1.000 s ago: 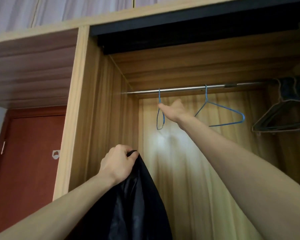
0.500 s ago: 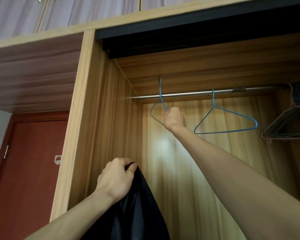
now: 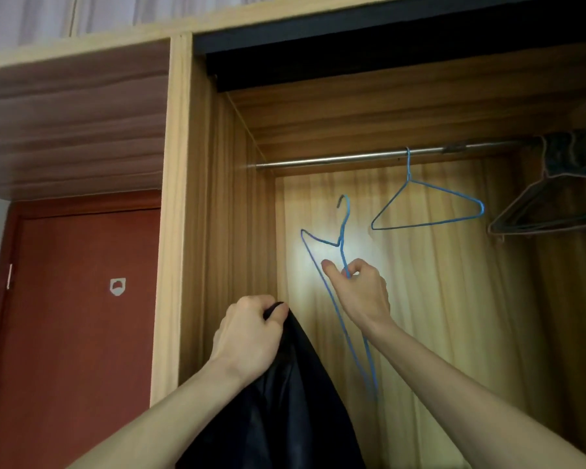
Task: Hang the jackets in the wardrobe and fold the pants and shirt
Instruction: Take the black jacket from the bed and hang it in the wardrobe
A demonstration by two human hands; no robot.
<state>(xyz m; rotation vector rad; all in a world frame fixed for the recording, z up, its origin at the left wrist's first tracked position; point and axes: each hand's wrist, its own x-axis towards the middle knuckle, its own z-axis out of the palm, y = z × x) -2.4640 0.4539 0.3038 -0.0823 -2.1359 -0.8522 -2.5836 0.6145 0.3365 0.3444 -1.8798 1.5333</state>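
Wardrobe [image 3: 200,204] stands open before us, its steel rail [image 3: 335,160] running across the top of the hanging bay. Our right hand [image 3: 359,292] has its fingers [image 3: 330,270] pinched around the neck of a blue wire hanger [image 3: 322,286], which is tilted and clear of the rail, near the bay's left wall. Our left hand [image 3: 247,336] grips the top of a dark jacket [image 3: 285,401] (fingers curled tight into the fabric) at the bay's lower left. A second blue hanger [image 3: 427,204] hangs on the rail, with dark hangers [image 3: 548,211] toward its right end. A red door [image 3: 71,316] stands left of the wardrobe.
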